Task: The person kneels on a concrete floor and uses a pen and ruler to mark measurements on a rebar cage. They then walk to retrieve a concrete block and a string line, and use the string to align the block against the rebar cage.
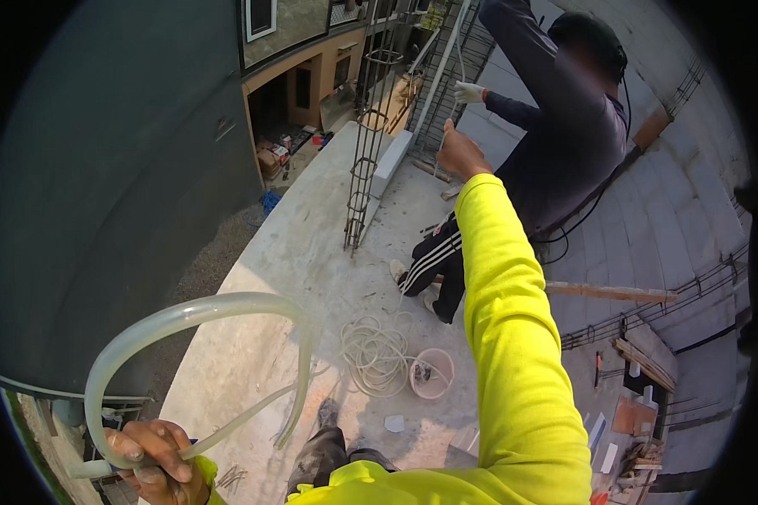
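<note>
My left hand (162,459) is low at the left, its fingers wrapped round a clear plastic hose (194,310). The hose arches up from the hand in a wide loop and hangs back down over the concrete. Stretched far forward, my right hand (463,154) is closed, thumb up, on a thin pale tube (440,145). Just beyond it, a co-worker's white-gloved hand (469,93) is on the same tube. Part of the tube is hidden by my right hand.
A co-worker in dark clothes (564,160) bends close at the right. Upright rebar cages (364,172) rise ahead. Coiled thin hose (374,353) and a pink bucket (431,373) lie by my feet. The concrete slab's edge (219,303) drops off at the left.
</note>
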Tool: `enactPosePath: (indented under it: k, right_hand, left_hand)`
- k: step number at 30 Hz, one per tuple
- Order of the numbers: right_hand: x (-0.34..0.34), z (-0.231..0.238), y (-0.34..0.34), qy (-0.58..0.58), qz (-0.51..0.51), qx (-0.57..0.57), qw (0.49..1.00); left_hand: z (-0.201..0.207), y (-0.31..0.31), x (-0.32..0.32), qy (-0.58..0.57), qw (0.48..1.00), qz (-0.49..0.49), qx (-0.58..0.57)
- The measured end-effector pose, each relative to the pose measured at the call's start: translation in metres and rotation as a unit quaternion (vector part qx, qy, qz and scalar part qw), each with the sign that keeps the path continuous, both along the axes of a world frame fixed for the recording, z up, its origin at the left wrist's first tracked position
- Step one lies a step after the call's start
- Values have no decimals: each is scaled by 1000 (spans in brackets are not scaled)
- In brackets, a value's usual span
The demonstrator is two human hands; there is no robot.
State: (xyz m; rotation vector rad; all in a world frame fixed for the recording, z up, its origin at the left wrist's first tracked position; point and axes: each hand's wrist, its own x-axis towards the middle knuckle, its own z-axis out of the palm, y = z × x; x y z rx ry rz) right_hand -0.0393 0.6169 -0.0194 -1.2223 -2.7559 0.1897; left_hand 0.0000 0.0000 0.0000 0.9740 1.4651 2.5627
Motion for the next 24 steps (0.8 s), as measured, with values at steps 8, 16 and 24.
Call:
enactPosePath:
  k: [8,16,24]
  right_hand:
    - [-38,-39,-33,32,41,-9,999]
    - [64,-240,-317,-113,458,-257,843]
    - [244,-277,-621,-325,454,-723,408]
  left_hand:
    - [-6,-61,26,44,987,146,42]
    - [29,-134,137,73,949,305,24]
    - [27,-238,232,12,917,396,-34]
